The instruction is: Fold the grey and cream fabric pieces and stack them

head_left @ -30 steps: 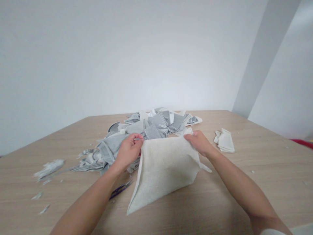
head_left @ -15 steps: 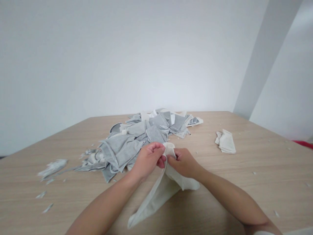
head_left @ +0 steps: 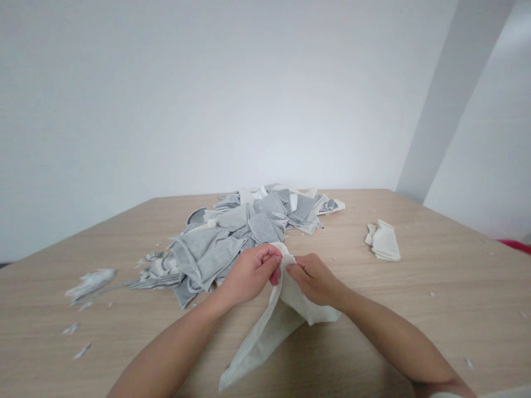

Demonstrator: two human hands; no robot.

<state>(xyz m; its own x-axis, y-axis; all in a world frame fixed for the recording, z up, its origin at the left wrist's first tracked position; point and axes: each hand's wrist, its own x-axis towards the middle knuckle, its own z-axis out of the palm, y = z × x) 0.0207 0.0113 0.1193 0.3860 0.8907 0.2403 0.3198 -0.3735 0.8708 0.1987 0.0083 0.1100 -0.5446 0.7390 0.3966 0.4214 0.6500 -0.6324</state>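
A cream white cloth (head_left: 265, 337) hangs folded in half between my two hands, its lower end resting on the wooden table (head_left: 435, 309). My left hand (head_left: 249, 273) pinches the cloth's top corners, fingers closed. Right beside it, my right hand (head_left: 315, 279) pinches the same top edge, the two hands almost touching. Just behind the hands lies a heap of grey and white cloths (head_left: 244, 232).
A small stack of folded cream cloths (head_left: 384, 240) sits at the right. Grey fabric scraps (head_left: 89, 282) and small bits of lint lie scattered at the left. A white wall stands behind the table, and something red (head_left: 516, 246) shows at the far right edge.
A second ago the hands held the cloth spread wide by its two upper corners. They came together, folding the cloth in half, and have hardly moved since.
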